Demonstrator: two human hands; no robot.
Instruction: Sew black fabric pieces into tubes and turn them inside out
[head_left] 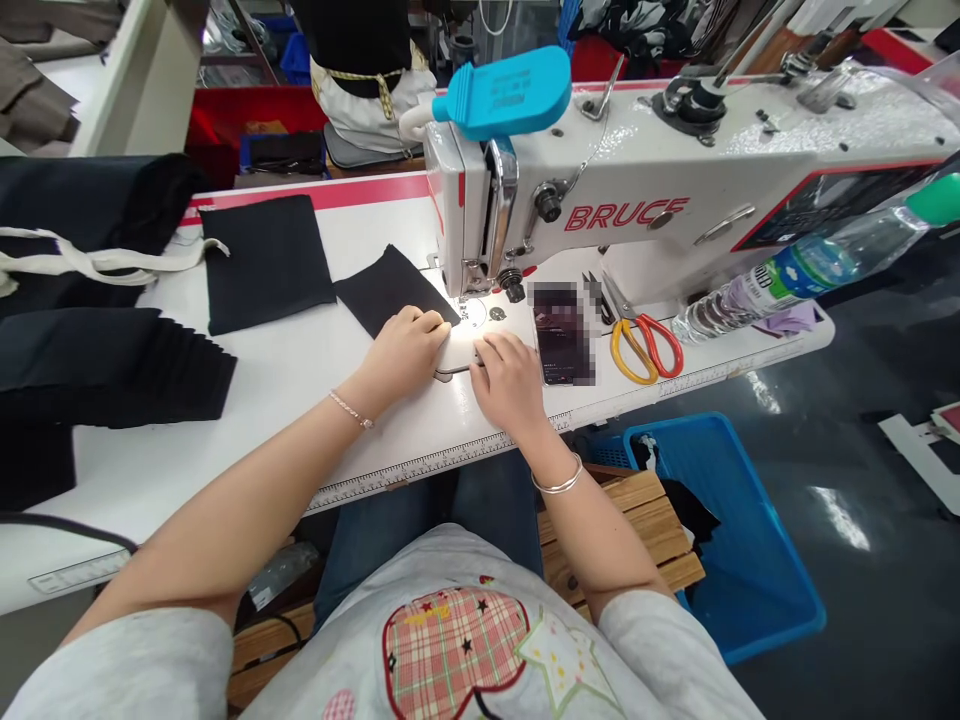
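A black fabric piece (pixel 391 288) lies at an angle on the sewing machine bed, its right corner close to the lit needle plate (pixel 474 313). My left hand (pixel 405 355) is closed on this piece's lower right edge, fingers bent and pressed together. Just right of the needle area, my right hand (pixel 508 385) rests on the bed with curled fingers, thumb near the index finger. Whatever is under those fingertips is too small to make out. Above both hands stands the white sewing machine head (pixel 465 210).
A second black square (pixel 270 262) and black fabric stacks (pixel 112 365) lie left. To the right are a phone (pixel 564 335), orange-and-red-handled scissors (pixel 646 348) and a tilted water bottle (pixel 787 272). A blue bin (pixel 780 560) stands below the table edge. A person (pixel 367 80) is behind.
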